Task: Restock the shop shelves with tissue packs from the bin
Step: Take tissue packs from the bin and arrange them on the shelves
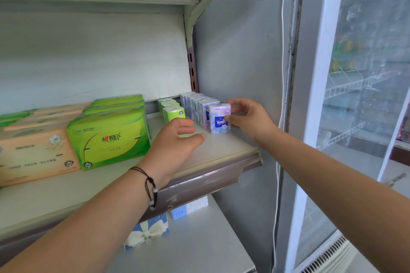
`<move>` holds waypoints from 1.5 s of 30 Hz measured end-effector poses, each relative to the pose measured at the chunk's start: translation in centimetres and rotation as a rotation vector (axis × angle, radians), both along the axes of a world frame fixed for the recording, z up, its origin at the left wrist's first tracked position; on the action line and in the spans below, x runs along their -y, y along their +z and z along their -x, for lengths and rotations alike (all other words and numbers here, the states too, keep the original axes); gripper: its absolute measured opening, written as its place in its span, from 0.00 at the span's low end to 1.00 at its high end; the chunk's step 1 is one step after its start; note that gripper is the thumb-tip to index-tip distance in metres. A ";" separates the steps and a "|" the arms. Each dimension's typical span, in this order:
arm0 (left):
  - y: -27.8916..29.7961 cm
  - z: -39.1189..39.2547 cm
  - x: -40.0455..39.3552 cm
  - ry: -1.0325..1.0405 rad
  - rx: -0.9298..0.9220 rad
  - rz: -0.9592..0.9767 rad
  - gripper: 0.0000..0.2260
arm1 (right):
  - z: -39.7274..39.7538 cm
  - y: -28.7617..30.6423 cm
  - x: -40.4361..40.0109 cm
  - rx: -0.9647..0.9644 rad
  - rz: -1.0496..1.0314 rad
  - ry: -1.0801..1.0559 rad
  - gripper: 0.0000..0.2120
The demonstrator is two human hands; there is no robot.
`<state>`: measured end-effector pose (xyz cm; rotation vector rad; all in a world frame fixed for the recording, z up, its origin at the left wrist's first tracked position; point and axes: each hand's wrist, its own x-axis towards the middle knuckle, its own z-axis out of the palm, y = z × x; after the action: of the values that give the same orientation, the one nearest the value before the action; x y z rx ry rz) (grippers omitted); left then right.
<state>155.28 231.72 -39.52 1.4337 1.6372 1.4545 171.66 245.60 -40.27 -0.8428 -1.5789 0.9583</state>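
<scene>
A small purple-and-blue Tempo tissue pack (pixel 218 121) stands upright on the white shelf (pixel 221 146), at the front of a row of like packs (pixel 197 104) along the right wall. My right hand (pixel 248 117) pinches that front pack by its right side. My left hand (pixel 175 139) hovers over the shelf just left of it, fingers relaxed and holding nothing. A shorter row of small green packs (pixel 172 109) stands left of the purple row. The bin is out of view.
Large green tissue packs (pixel 108 137) and peach ones (pixel 35 155) fill the shelf's left. Below, a lower shelf (pixel 199 239) holds a blue box with a white bow (pixel 147 231) and a pale blue box (pixel 188 207). A glass-door fridge (pixel 355 95) stands right.
</scene>
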 end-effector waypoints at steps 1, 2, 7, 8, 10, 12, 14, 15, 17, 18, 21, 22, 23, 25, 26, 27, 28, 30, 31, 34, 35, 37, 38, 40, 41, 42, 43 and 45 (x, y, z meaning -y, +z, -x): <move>0.0 0.0 0.0 -0.001 -0.006 0.001 0.14 | 0.0 -0.2 0.0 0.020 0.014 -0.005 0.18; 0.0 0.0 0.0 -0.003 -0.012 0.002 0.14 | 0.1 -0.3 0.0 0.037 0.031 -0.001 0.19; 0.0 0.0 0.0 0.002 -0.028 0.002 0.14 | 0.3 -0.9 -0.5 0.128 0.034 -0.012 0.11; 0.0 0.0 0.1 0.002 -0.031 0.002 0.14 | 0.4 -0.9 -0.7 0.131 0.034 -0.026 0.10; 0.0 0.0 0.1 0.000 -0.032 0.003 0.14 | 0.6 -1.1 -1.2 0.134 0.030 -0.038 0.07; 0.0 0.0 0.1 0.002 -0.029 0.003 0.14 | 0.9 -1.1 -1.4 0.142 0.017 -0.032 0.08; -0.1 0.0 0.0 0.001 -0.031 -0.001 0.14 | 1.1 -1.3 -1.7 0.151 -0.003 -0.033 0.10; -0.1 0.0 0.0 0.000 -0.032 -0.001 0.15 | 1.1 -1.3 -1.8 0.159 -0.011 -0.034 0.11; -0.1 0.0 -0.1 0.000 -0.029 -0.003 0.15 | 1.1 -1.3 -2.0 0.170 -0.020 -0.033 0.11; -0.1 0.0 -0.1 0.000 -0.027 -0.003 0.15 | 1.1 -1.3 -2.1 0.181 -0.023 -0.034 0.11; -0.1 0.0 -0.3 0.000 -0.031 -0.001 0.16 | 1.2 -1.3 -2.4 0.263 -0.033 -0.048 0.10; -0.1 0.0 -0.3 0.001 -0.031 -0.002 0.16 | 1.2 -1.3 -2.5 0.287 -0.033 -0.054 0.10; -0.1 0.0 -0.3 0.001 -0.030 -0.001 0.16 | 1.2 -1.4 -2.6 0.302 -0.029 -0.063 0.10; -0.1 0.0 -0.2 0.001 -0.023 -0.002 0.16 | 1.1 -1.4 -2.5 0.303 -0.020 -0.065 0.10; -0.1 0.0 -0.3 0.000 -0.022 -0.002 0.16 | 1.0 -1.4 -2.4 0.301 -0.020 -0.059 0.10; -0.1 0.0 -0.2 -0.001 -0.020 -0.001 0.16 | 1.0 -1.4 -2.2 0.306 -0.020 -0.055 0.10; -0.1 0.0 -0.2 -0.003 -0.017 0.000 0.16 | 0.9 -1.4 -2.1 0.313 -0.020 -0.052 0.11; -0.1 0.0 -0.2 -0.006 -0.015 0.001 0.16 | 0.8 -1.4 -1.9 0.326 -0.015 -0.045 0.12; -0.1 0.0 -0.2 -0.007 -0.014 0.000 0.17 | 0.8 -1.4 -1.9 0.333 -0.014 -0.042 0.13; 0.0 0.0 -0.2 -0.009 -0.008 -0.003 0.17 | 0.7 -1.5 -1.8 0.340 -0.003 -0.041 0.15; 0.0 0.0 -0.2 -0.008 -0.008 -0.002 0.17 | 0.6 -1.4 -1.7 0.342 0.007 -0.038 0.15; 0.0 0.0 -0.2 -0.006 -0.007 0.000 0.17 | 0.5 -1.4 -1.5 0.342 0.043 -0.030 0.16; 0.0 0.1 -0.2 -0.004 -0.007 -0.001 0.17 | 0.5 -1.4 -1.3 0.338 0.068 -0.028 0.18; 0.0 0.1 -0.2 -0.003 -0.008 -0.005 0.18 | 0.3 -1.2 -0.7 0.323 0.119 -0.034 0.25; 0.0 0.1 -0.2 -0.002 -0.009 -0.009 0.18 | 0.2 -1.1 -0.2 0.313 0.141 -0.035 0.28; 0.0 0.0 -0.2 -0.003 -0.011 -0.012 0.18 | 0.0 -1.0 0.2 0.300 0.162 -0.032 0.30; 0.0 0.0 0.0 -0.007 -0.016 -0.012 0.18 | -0.2 -0.9 0.7 0.292 0.175 -0.027 0.31; 0.2 -0.2 0.3 -0.014 -0.034 -0.016 0.18 | -0.9 -0.7 1.7 0.282 0.189 -0.022 0.32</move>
<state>155.48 231.45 -39.34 1.4836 1.6359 1.4457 172.55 243.88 -41.00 -1.1656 -1.7308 1.0180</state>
